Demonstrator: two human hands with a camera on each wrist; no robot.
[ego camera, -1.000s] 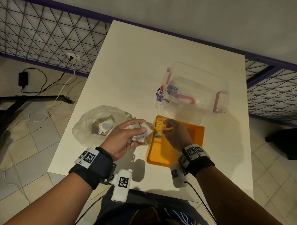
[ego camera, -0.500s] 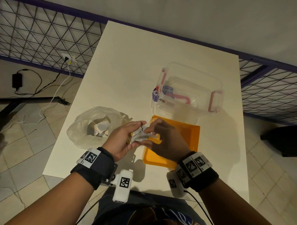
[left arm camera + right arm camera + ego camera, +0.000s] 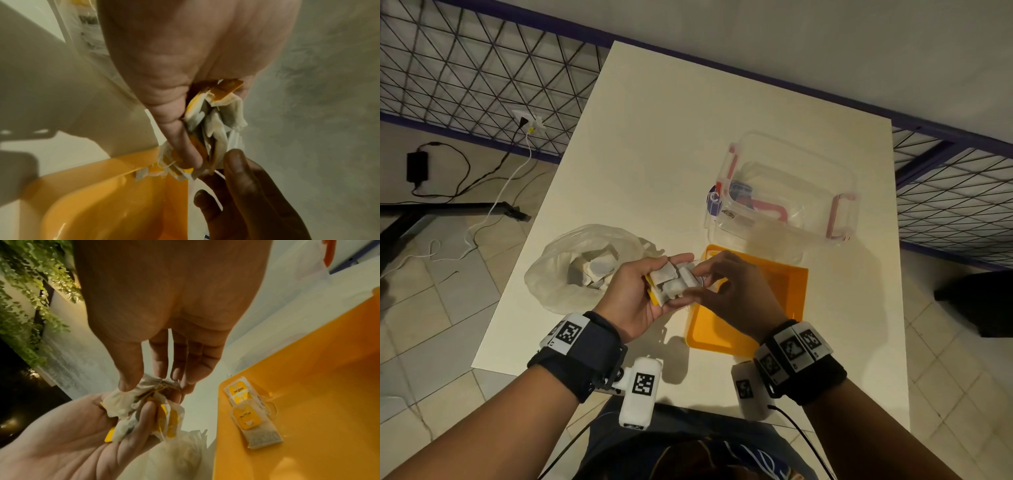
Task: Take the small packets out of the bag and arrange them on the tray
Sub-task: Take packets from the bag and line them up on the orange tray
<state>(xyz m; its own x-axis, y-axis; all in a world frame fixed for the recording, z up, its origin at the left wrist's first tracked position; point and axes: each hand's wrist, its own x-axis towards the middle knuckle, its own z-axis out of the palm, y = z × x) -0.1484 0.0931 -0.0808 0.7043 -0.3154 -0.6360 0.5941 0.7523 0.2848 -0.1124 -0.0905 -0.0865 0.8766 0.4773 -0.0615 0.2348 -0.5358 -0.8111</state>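
Head view: the orange tray [image 3: 784,294] is the anchor here. Just off its near-left corner the left hand [image 3: 633,301] is curled around a crumpled bunch of small packets [image 3: 671,284], tea bags with yellow tags, held above the table [image 3: 688,137]. The right hand [image 3: 736,301] has its thumb and fingertips [image 3: 125,386] closed in a pinch on one packet at the top of that bunch, the other fingers loosely bent. Further left of the tray lies the open plastic bag [image 3: 558,270], with more packets showing inside. Beyond the tray's far edge stands a clear lidded box [image 3: 787,192].

In the right wrist view, two packets [image 3: 246,408] already lie in the tray, overlapping, close to its far-left corner. Most of the job seems to be ahead.

The risk I see is in the strings. The tags and threads in the bunch look tangled, so pulling one packet free could drag a neighbour out with it, and that one could drop on the table short of the tray. A hard tug might also tear the thin paper and spill tea. The left hand's grip is loose around a bulky wad, so packets at the bottom edge could slip out.
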